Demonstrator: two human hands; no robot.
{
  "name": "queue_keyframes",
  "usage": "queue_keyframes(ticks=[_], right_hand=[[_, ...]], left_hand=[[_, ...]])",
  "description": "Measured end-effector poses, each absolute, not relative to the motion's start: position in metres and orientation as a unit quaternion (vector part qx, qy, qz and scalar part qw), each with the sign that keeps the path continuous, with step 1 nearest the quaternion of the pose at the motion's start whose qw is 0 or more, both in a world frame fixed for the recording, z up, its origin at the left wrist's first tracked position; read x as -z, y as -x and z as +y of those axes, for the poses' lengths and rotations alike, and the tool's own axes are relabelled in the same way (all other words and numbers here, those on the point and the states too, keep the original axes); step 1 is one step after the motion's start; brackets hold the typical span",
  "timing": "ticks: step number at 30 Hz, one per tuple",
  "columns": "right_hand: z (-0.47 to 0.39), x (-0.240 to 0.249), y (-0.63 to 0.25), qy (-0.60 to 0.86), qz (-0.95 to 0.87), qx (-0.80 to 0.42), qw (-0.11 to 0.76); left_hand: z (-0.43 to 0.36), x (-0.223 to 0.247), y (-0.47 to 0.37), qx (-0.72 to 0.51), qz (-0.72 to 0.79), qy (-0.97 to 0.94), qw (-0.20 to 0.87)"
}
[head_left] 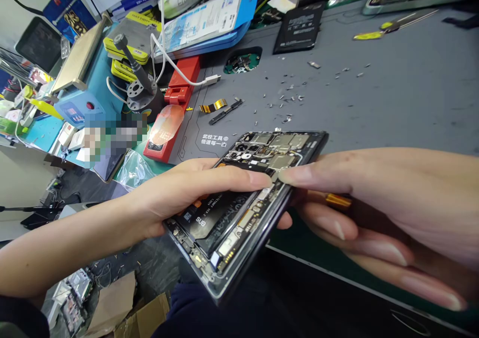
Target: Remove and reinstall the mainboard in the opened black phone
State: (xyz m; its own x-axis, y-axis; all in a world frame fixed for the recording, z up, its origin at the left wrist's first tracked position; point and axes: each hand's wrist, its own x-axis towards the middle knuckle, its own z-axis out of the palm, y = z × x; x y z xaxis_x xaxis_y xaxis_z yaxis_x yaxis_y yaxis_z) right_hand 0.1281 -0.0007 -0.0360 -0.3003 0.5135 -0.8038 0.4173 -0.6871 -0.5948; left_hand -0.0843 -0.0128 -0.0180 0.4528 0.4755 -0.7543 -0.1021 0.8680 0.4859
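An opened smartphone [247, 218] is tilted in front of me, its back cover off, with the circuit boards, camera modules and black battery [220, 223] exposed. My left hand [209, 183] is closed round its left side, thumb lying across the inside and a fingertip showing under the far edge. The thumb of my right hand [359, 198] presses on the phone's inner right side, close to the left thumb. Its other fingers curl below the edge, partly hidden. A small gold-coloured strip [339, 201] shows between the right fingers and palm.
Beyond the phone, a grey work mat [374, 103] carries scattered tiny metal parts, a gold flex cable [213, 105], a loose battery [299, 28] and tweezers [407, 20]. A red clamp [160, 133], white charging cable [211, 80] and blue machine [86, 103] stand left. Cardboard boxes [112, 303] lie below.
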Motion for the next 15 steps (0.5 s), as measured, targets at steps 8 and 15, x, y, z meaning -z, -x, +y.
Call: queue_keyframes(ticks=[8, 15], right_hand=[[0.0017, 0.0237, -0.1261, 0.586, -0.366, -0.722, 0.021], [-0.0013, 0.0309, -0.1279, 0.581, -0.375, -0.722, 0.016]], left_hand=[[-0.0111, 0.019, 0.0833, -0.173, 0.474, -0.188, 0.842], [-0.0119, 0.0196, 0.0848, -0.174, 0.479, -0.186, 0.84]])
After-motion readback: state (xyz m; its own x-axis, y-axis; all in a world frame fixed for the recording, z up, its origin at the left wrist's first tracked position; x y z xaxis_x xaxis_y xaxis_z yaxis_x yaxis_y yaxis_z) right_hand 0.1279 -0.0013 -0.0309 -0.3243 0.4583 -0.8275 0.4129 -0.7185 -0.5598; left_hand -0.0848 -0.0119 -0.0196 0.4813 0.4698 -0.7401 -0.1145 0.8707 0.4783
